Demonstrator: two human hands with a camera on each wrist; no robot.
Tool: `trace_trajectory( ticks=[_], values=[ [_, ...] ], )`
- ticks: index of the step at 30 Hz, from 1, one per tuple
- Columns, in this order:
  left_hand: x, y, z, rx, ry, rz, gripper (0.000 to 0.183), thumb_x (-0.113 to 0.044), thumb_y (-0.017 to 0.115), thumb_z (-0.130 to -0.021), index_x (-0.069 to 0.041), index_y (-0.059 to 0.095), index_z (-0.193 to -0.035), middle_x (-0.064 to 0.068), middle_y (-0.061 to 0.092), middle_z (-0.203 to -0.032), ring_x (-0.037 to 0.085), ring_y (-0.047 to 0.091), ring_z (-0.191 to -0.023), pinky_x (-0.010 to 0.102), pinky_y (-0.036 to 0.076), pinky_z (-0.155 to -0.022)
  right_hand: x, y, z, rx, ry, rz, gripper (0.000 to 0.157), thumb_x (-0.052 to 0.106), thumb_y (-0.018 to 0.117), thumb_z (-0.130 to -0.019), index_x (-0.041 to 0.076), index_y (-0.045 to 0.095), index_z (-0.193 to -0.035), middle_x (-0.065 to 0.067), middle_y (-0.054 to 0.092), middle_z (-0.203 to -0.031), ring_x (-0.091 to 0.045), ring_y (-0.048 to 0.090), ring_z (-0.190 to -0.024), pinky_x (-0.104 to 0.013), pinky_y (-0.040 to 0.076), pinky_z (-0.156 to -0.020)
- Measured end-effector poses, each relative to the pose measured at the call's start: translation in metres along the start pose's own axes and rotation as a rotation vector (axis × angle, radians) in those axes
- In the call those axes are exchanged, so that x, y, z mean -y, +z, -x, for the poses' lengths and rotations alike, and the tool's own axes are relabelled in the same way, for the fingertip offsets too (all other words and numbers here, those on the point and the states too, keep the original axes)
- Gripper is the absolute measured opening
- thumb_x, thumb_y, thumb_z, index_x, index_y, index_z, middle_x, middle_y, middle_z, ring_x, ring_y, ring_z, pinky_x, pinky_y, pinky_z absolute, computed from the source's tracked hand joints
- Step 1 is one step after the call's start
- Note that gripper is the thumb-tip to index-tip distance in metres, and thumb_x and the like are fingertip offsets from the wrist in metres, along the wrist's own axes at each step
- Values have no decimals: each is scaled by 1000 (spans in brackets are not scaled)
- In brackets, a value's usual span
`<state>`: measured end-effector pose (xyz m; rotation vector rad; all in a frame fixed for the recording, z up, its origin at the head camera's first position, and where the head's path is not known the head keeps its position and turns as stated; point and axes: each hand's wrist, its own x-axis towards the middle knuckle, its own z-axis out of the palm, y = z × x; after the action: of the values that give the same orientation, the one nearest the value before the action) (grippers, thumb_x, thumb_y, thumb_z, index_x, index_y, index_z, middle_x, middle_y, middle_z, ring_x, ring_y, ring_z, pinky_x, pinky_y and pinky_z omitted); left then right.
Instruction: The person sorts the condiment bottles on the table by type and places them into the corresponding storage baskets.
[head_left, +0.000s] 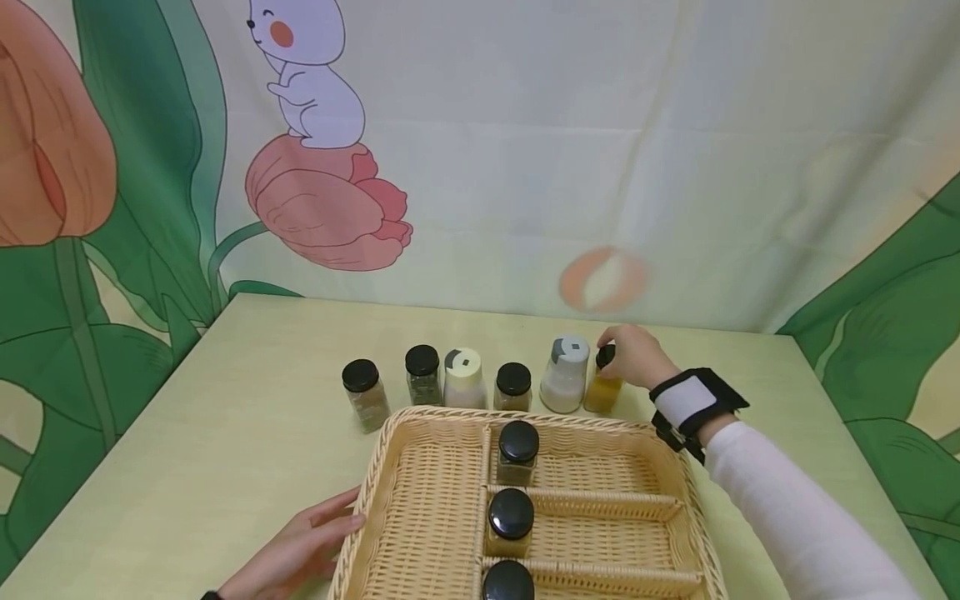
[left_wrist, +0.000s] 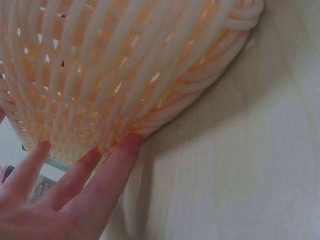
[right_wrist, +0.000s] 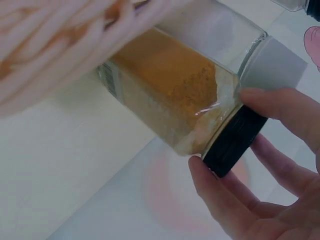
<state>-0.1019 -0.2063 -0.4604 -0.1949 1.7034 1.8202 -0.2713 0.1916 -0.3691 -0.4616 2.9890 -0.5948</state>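
A white cloth printed with tulips (head_left: 510, 192) hangs behind a pale, wood-grained table (head_left: 217, 433). On the table stands a tan wicker basket (head_left: 438, 508) with a long left compartment and smaller ones at right. The left hand (head_left: 296, 546) touches the basket's outer left side, fingers extended. The right hand (head_left: 637, 354) reaches past the far rim — thumb and fingertips pinching a black-lidded clear glass jar of orange-yellow powder (head_left: 602, 392). That jar is just beyond the basket's far right part, beside a grey-capped clear shaker (head_left: 562, 385). Farther left stand a yellow-capped shaker (head_left: 465, 383) and three black-lidded glass spice jars (head_left: 367, 400); three similar jars inside the basket (head_left: 516, 467) line the right compartments' left ends.
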Motion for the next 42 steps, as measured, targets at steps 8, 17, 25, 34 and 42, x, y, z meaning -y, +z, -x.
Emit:
trace_trajectory(
  ticks=[8, 17, 25, 34, 42],
  values=[
    [2, 0, 1, 34, 54, -3, 72, -32, 49, -90, 1, 10, -141, 28, 19, -140, 27, 46, -111, 50, 45, -83, 7, -13, 8, -25, 13, -7, 41, 6, 71, -69, -9, 57, -104, -26, 56, -105, -34, 53, -89, -44, 46, -76],
    [2, 1, 2, 22, 51, -9, 72, -33, 49, -90, 0, 10, -141, 27, 19, -140, 26, 45, -111, 49, 45, -83, 20, -36, 22, -54, -44, -47, 39, 2, 68, -68, -11, 57, -104, -26, 54, -98, -30, 52, -79, -36, 48, -65],
    [1, 1, 1, 8, 29, -10, 73, -34, 50, -89, 0, 11, -141, 28, 18, -140, 27, 47, -110, 50, 45, -83, 35, -48, 37, -72, -74, -40, 41, 3, 67, -67, -7, 57, -105, -23, 52, -92, -29, 49, -77, -33, 45, -60],
    [-1, 2, 1, 10, 23, -8, 73, -34, 50, -89, 0, 11, -141, 29, 17, -140, 30, 46, -111, 50, 45, -83, 61, -53, 62, -99, -131, -34, 37, 6, 68, -68, -3, 59, -103, -19, 53, -88, -25, 50, -70, -29, 44, -55],
    [2, 1, 1, 34, 52, -12, 71, -32, 48, -90, 1, 10, -140, 28, 19, -140, 26, 45, -111, 51, 44, -83, 81, -52, 86, -73, -177, -29, 36, 2, 67, -67, 0, 60, -102, -16, 50, -85, -21, 52, -66, -26, 48, -56]
  ],
)
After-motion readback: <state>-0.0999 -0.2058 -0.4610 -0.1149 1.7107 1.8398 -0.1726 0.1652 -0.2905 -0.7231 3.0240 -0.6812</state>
